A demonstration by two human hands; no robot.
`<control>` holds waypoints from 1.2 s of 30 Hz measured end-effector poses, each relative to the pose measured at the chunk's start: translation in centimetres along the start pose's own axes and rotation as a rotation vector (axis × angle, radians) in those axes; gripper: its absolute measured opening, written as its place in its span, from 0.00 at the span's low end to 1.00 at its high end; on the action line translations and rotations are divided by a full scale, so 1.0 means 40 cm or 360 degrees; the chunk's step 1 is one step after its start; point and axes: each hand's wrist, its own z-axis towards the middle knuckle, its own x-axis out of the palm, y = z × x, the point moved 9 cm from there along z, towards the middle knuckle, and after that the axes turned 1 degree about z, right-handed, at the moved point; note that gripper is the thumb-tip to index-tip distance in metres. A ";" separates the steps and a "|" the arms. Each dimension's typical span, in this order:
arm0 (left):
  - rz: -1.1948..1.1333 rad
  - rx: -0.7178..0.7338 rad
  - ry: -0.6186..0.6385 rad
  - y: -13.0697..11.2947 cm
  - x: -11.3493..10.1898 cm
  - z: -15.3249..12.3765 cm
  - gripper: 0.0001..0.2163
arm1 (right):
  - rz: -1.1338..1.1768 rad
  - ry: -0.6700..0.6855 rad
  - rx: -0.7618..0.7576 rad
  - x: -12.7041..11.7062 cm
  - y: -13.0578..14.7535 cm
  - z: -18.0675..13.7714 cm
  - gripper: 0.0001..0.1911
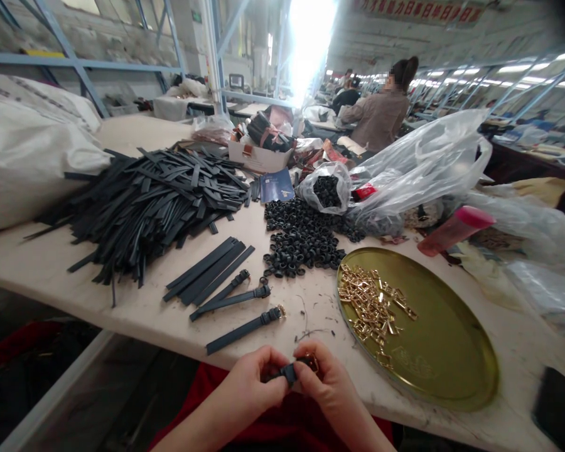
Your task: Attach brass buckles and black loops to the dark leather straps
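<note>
Bench (pixel 51 270) of pale, scuffed board runs from near left to far right. Far left on it lies a bulky white woven sack (pixel 23 144). Beside the sack sprawls a big heap of flat black leather straps (pixel 155 201), with a small neat row of cut black straps (pixel 209 270) just near of it. On the right a crumpled clear plastic bag (pixel 424 166) rests beyond a round gold-coloured metal tray (pixel 447 351), which carries a scatter of small gold metal buckles (pixel 371 307) on its left part. Between heap and tray spreads a pile of small black rubber loops (pixel 301 242). Three finished black straps with fittings (pixel 238 301) lie near of the row. At the near edge, the left hand (pixel 249 383) and right hand (pixel 327 383) meet, fingertips of both pinched shut on one short black strap end with a gold buckle (pixel 294 370), held just above the bench edge. Far off, a person in a brown top (pixel 381 113) sits facing away.
</note>
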 end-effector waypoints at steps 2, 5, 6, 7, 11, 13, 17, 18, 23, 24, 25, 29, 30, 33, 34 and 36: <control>0.0026 -0.0036 0.0038 0.001 0.002 0.000 0.09 | 0.0050 0.0158 0.0090 0.018 -0.004 -0.003 0.13; -0.0025 -0.0104 0.0087 0.002 0.006 -0.003 0.10 | 0.0358 0.0283 0.0263 0.043 -0.010 -0.010 0.15; -0.0055 -0.0128 0.0099 0.002 0.007 -0.004 0.10 | 0.0490 0.0316 0.0327 0.052 -0.011 -0.014 0.16; -0.0084 -0.0145 0.0110 0.001 0.009 -0.006 0.10 | 0.0608 0.0349 0.0388 0.061 -0.013 -0.018 0.16; -0.0192 -0.0149 0.0173 -0.002 0.018 -0.012 0.09 | 0.0660 0.0408 0.0438 0.067 -0.018 -0.028 0.16; -0.0233 -0.0144 0.0207 0.003 0.023 -0.013 0.10 | 0.0336 0.0325 0.0321 0.042 -0.015 -0.029 0.11; -0.0249 -0.0132 0.0245 0.018 0.029 -0.018 0.11 | -0.0506 0.0161 -0.0147 0.000 0.041 -0.042 0.02; -0.0227 -0.0126 0.0250 0.020 0.031 -0.020 0.11 | -0.0636 0.0172 -0.0246 0.002 0.056 -0.050 0.03; 0.0028 -0.0090 0.0295 0.020 0.055 -0.051 0.12 | -0.0848 0.0357 -0.0356 0.025 0.076 -0.086 0.07; 0.0096 -0.0082 0.0297 0.019 0.061 -0.060 0.11 | -0.0874 0.0390 -0.0369 0.031 0.076 -0.093 0.07; 0.0169 -0.0068 0.0291 0.017 0.065 -0.068 0.12 | -0.0908 0.0419 -0.0393 0.038 0.077 -0.099 0.07; 0.0415 0.0079 0.0219 -0.002 0.071 -0.095 0.16 | -0.0968 0.0434 -0.0469 0.051 0.083 -0.116 0.08; 0.0446 0.0114 0.0207 -0.006 0.071 -0.099 0.17 | -0.0927 0.0424 -0.0428 0.049 0.080 -0.117 0.08; 0.0455 0.0131 0.0216 -0.005 0.071 -0.107 0.18 | -0.0736 0.0419 -0.0205 0.039 0.056 -0.118 0.07; 0.0442 0.0126 0.0228 -0.002 0.072 -0.107 0.17 | -0.0693 0.0415 -0.0146 0.037 0.050 -0.119 0.06; 0.0406 0.0122 0.0241 0.004 0.074 -0.108 0.17 | -0.0671 0.0413 -0.0111 0.035 0.048 -0.123 0.06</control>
